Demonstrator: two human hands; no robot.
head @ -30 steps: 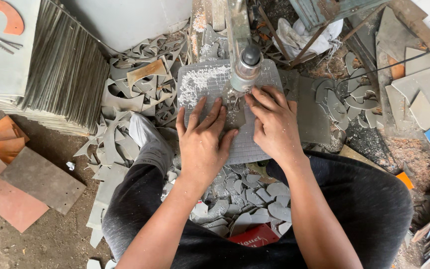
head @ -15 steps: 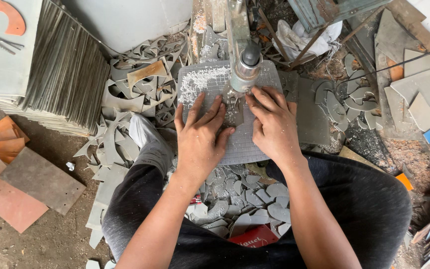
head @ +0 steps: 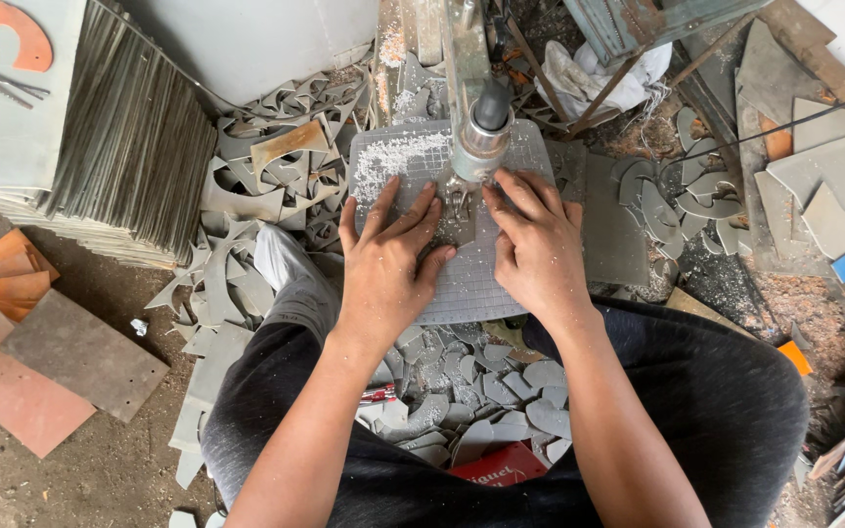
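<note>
Pressing small grey piece [head: 454, 223] flat at plate [head: 501, 293] centre under cutter [head: 481, 137], left hand [head: 383, 269] and right hand [head: 538, 249] fingers spread; barely shifted since a second ago, cut ongoing.

My hands [head: 388, 259] [head: 538, 249] sit close on the grey plate [head: 462, 284], with the cutter head [head: 481, 132] hanging right between my fingertips and blocking any forward reach. Scrap offcuts [head: 266, 186] crowd the left, the sheet stack [head: 134, 147] beyond; only the plate's near edge is open.

Workpiece [head: 457, 230] mostly under hands
</note>
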